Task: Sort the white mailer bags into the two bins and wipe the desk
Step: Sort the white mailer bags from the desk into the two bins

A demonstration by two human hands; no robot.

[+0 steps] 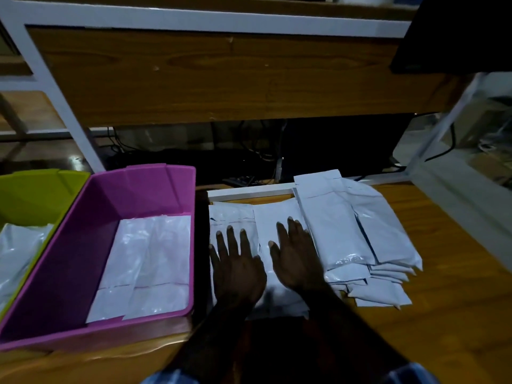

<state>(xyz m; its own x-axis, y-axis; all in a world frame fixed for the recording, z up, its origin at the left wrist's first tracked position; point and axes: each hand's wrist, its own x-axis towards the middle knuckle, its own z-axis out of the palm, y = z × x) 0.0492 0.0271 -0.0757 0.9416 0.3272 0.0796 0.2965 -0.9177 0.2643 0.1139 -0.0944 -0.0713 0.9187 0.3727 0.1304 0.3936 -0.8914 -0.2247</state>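
two bins (177, 189) left | mailer bags (155, 261) inside | bag stack (357, 234) right on desk (457, 314)

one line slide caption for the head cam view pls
Both hands, left hand and right hand, pressed flat on white mailer bags beside the pink bin.

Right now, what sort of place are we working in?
Probably a packing or dispatch workstation, dimly lit. A stack of white mailer bags lies on a wooden desk, a pink bin and a green bin hold sorted bags, and cables trail behind.

No text legible — none anywhere.
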